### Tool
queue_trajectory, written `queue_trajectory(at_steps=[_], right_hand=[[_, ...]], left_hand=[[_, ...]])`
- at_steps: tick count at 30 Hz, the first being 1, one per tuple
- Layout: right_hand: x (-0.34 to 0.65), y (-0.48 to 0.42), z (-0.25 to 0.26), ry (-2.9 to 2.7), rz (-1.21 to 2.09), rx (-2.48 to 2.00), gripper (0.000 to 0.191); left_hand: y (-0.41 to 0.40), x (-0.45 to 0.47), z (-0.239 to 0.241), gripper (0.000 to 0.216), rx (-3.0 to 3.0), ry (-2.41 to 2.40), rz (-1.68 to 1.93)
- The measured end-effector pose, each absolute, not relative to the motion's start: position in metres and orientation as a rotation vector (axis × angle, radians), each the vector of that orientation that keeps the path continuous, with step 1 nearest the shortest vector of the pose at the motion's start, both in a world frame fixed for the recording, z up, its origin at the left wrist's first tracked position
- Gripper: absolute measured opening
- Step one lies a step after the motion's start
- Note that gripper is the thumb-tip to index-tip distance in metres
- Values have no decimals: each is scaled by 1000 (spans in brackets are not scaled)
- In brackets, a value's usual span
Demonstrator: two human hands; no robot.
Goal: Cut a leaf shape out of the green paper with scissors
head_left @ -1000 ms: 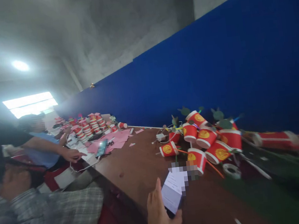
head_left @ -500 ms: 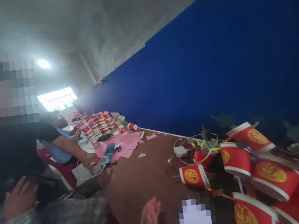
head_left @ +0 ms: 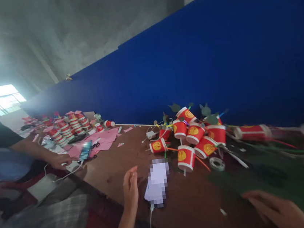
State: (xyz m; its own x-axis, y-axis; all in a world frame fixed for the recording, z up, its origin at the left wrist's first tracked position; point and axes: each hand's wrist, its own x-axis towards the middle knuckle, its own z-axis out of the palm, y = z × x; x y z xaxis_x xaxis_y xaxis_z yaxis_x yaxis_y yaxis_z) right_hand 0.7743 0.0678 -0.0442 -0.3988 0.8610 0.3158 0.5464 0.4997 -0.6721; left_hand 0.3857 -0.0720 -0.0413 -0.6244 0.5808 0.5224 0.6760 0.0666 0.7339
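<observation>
Phone: the phone (head_left: 157,183) lies flat on the brown table (head_left: 135,159), near its front edge; its face is pixelated, so nothing on it can be read. A white cable (head_left: 151,225) leaves its near end and runs off the bottom edge.
Left hand: the left hand (head_left: 130,189) stands on edge just left of the phone, fingers straight and together, holding nothing; whether the palm touches the phone cannot be told.
Right hand: the right hand (head_left: 278,209) is cut off at the lower right, fingers spread loosely over the table, empty, well apart from the phone.
Red cups: about eight red paper cups (head_left: 195,134) lie tumbled in a heap beyond the phone, sticks and green leaves among them; the blur makes the count rough.
Tape roll: one tape roll (head_left: 217,163) lies beside the heap.
Far end: stacked red cups (head_left: 68,125) and pink paper (head_left: 105,139), too small to count.
Other person: one hand (head_left: 60,161) rests at the table's left edge beside a blurred second phone (head_left: 85,151).
</observation>
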Motion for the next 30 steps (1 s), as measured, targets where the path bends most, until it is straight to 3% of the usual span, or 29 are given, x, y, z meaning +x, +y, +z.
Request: queue_trajectory(at_steps=[3,9,15,21,30], right_hand=[[762,64,-19,-2320,917,-1125,35],[720,65,17,-2304,661,-1008,34],[714,66,-3,-2309,631,-868,35],[720,67,-17,-2292,768,-794,34],[725,73,-15,-2310,775,-805,33]], left_hand=[[-77,397,-29,34,-1462,-2173,-1560],[-66,407,-2,32,-1912,-2011,-1231],[-51,396,-15,39,-2088,-1955,-986],[-44,377,-28,53,-2072,-2049,-1113],[-41,379,-30,53,-2110,-2193,-1061]])
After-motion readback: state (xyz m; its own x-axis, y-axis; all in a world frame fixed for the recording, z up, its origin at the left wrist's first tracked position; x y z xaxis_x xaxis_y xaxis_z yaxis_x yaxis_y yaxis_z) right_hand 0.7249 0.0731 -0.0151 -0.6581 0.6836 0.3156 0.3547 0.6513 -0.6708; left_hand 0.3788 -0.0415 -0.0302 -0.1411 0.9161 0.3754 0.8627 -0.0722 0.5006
